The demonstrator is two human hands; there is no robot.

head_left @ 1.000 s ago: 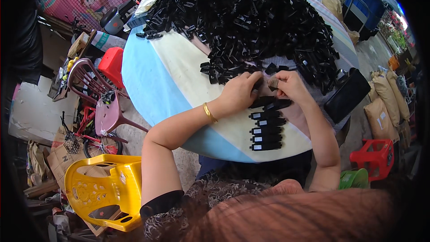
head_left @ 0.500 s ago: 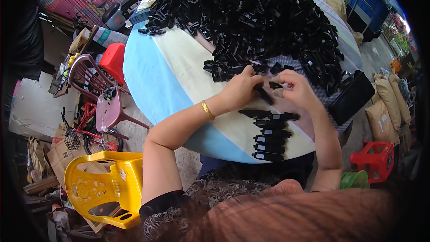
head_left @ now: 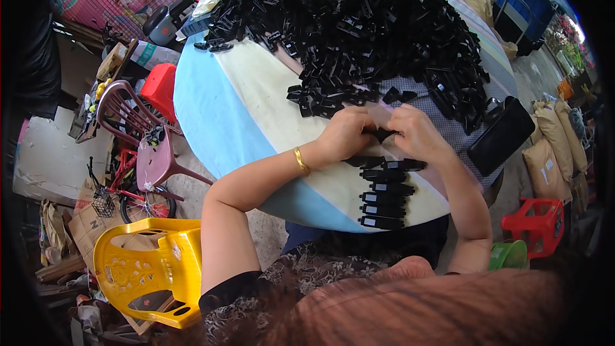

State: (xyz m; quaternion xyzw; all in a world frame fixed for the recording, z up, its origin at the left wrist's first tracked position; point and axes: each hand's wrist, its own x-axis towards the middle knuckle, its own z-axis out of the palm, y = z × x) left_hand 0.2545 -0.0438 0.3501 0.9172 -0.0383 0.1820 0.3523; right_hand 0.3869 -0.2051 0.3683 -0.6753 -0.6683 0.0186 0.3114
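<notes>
My left hand [head_left: 349, 133] and my right hand [head_left: 413, 131] meet over the near part of the round table, fingers closed in a pinch. Between their fingertips is a small black plastic piece [head_left: 383, 134], mostly covered by the fingers, so its exact kind cannot be made out. Just below them, toward the table's near edge, several slim black plastic pieces [head_left: 382, 209] lie side by side in a column, some with a pale patch at one end. Beyond my hands a large heap of similar black pieces [head_left: 359, 19] covers the far side of the table.
A striped cloth [head_left: 221, 109] covers the table. At its right edge lies a flat black rectangular object [head_left: 501, 136]. Around stand a yellow plastic chair [head_left: 144, 269], a pink chair [head_left: 154, 157], a red stool [head_left: 533, 227] and brown sacks [head_left: 546, 173].
My hands have come together, with the right hand's fingers closing in beside the left's. The black piece that slanted down from my left hand now lies level between both.
</notes>
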